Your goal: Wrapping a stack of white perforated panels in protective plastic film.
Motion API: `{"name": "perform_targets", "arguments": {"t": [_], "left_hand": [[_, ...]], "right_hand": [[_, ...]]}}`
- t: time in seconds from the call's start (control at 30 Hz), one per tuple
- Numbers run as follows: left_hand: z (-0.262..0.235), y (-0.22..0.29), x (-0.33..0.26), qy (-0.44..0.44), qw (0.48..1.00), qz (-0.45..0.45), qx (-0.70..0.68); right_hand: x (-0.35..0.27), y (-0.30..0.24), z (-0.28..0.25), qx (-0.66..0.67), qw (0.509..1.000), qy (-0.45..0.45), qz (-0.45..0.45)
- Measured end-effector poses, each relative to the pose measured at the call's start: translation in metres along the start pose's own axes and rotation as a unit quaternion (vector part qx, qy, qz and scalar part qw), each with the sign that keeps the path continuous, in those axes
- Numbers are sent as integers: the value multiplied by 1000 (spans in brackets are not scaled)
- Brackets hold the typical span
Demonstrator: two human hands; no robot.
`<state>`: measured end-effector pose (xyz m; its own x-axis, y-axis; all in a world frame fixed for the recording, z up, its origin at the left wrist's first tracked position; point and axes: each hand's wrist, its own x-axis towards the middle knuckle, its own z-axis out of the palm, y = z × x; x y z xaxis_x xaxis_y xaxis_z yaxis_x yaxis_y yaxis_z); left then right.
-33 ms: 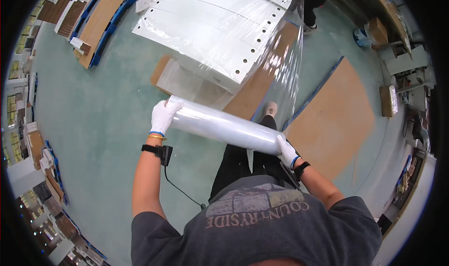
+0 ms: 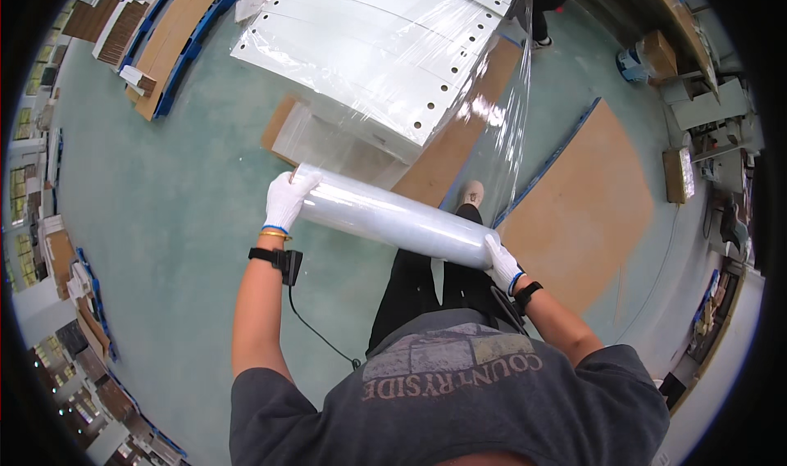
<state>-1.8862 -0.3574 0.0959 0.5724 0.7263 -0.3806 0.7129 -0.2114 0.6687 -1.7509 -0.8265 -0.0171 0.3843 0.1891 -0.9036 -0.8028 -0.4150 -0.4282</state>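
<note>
A wide roll of clear stretch film point(image 2: 393, 218) lies across in front of my body, tilted with its left end farther away. My left hand point(image 2: 287, 200), in a white glove, grips the roll's left end. At the right end my right hand point(image 2: 503, 264), also gloved, is closed round it. A sheet of film point(image 2: 502, 142) stretches from the roll toward the far stack. That stack of white panels point(image 2: 361, 60), with rows of dark holes along its edges, has film wrapped over it. The fingers of both hands are partly hidden by the roll.
Brown board point(image 2: 447, 159) lies under the stack, and a cardboard-topped pallet point(image 2: 586, 195) is to my right. Blue pallets with cardboard point(image 2: 176, 44) stand far left. A person's dark-clothed leg point(image 2: 539, 11) shows beyond the stack. A blue-and-white bucket point(image 2: 631, 64) sits far right. A cable point(image 2: 316, 328) hangs from my left wrist.
</note>
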Motion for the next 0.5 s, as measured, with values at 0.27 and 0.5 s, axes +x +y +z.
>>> {"name": "perform_targets", "arguments": {"t": [0.27,0.5], "left_hand": [[46,-47,69,-30,999,22,9],[60,-33,88,3,999,25,19]], "right_hand": [[86,20,4,-85,995,-31,-42],[81,-71,86,-568,789,-151,-181]]}}
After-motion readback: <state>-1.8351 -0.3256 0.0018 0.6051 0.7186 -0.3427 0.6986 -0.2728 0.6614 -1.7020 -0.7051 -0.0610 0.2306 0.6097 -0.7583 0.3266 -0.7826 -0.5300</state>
